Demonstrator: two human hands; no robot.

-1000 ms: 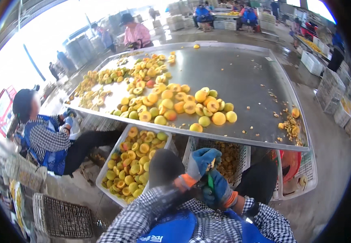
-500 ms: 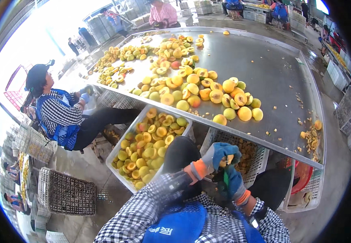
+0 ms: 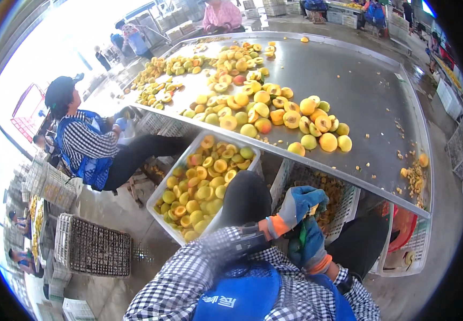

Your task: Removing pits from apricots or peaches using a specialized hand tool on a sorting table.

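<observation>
Both my hands wear blue-and-grey work gloves with orange cuffs and meet above a white crate (image 3: 349, 211) of fruit pits and scraps. My left hand (image 3: 300, 205) is closed with its fingers curled around a piece of yellow peach (image 3: 313, 209), mostly hidden by the glove. Just below it, my right hand (image 3: 310, 247) is closed around a green-handled tool (image 3: 302, 234), whose working end cannot be made out. To the left of my knee stands a white crate (image 3: 159, 214) filled with peach halves (image 3: 204, 192).
A metal table (image 3: 349, 80) stretches ahead, bearing a long heap of peaches (image 3: 253, 107), with pits (image 3: 416, 179) at its right corner. A red basin (image 3: 402, 227) sits beneath that corner. One co-worker (image 3: 87, 139) sits at the left, another (image 3: 222, 16) beyond the table. An empty grey crate (image 3: 93, 245) stands lower left.
My left hand has turned over the fruit piece, so less of it shows, and my right hand sits slightly lower. The whole view has shifted a little.
</observation>
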